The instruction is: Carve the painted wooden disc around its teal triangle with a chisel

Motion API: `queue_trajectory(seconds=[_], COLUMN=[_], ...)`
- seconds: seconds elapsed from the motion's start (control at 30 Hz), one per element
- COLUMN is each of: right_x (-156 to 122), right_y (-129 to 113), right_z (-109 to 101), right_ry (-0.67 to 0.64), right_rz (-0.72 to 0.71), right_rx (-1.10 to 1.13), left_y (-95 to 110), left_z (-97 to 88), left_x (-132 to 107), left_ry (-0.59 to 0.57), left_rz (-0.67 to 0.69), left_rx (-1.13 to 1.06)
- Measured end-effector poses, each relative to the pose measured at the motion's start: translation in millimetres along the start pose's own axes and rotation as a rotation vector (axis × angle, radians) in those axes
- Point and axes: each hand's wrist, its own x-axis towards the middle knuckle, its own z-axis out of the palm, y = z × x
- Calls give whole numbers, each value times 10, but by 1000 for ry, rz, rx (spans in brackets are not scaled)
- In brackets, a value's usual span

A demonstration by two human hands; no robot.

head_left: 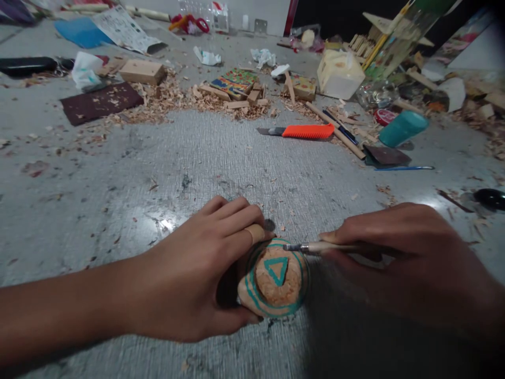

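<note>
At the far left of the bench point(205, 163) lies a black handle point(27, 66), and a blue sheet point(77, 32) sits toward the far left corner, partly under a printed paper point(124, 29). A dark red sheet point(101, 102), dusted with shavings, lies nearer, with a plain wood block point(142, 71) just beyond its right end. Red scissors point(189, 23) are close to the far edge.

Toward the near edge, the left hand point(209, 263), with a tan band on 1 finger, grips a round wood piece point(272, 295) by its left side: thumb on the near side, fingers on the far side. The wood piece is on the bench, near the middle of the near part, and shows 1 teal triangle on its rough centre and teal rings around it.

Beyond it, shavings surround a patterned block point(234, 81). Next comes a carving tool point(327, 246), its metal tip over the far part of the wood piece; whether it presses in, I cannot tell. Farther back lies an orange knife point(307, 131).

The right hand point(398, 255) has its fingers closed around the carving tool's handle. Beyond it are a teal cup point(404, 128) on its side and a blue brush point(404, 168), toward the right edge.
</note>
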Motion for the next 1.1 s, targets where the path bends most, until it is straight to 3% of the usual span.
queue_trajectory(seconds=[0.1,0.3,0.43,0.67,0.87,0.97,1.1], right_x=[-22,-22,-2,-75,87,179,223], right_y=[13,-26,-57,-193,-412,-493,-539], right_z=[-30,-15,-24,-95,-163,-150,-93], right_ry=[-33,20,-31,-87,-45,-84,-110], right_rz=[-35,-49,-30,-74,-180,-252,-212], right_rx=[-79,-108,-107,-427,-517,-535,-571], left_y=[-16,-21,2,19,19,32,35], left_z=[11,10,9,7,2,3,34], left_x=[-8,-11,-12,-4,-9,-22,-40], left_ry=[11,4,1,-36,-45,-52,-32], left_rz=[16,23,8,5,24,19,7], left_rx=[9,19,25,59,51,40,39])
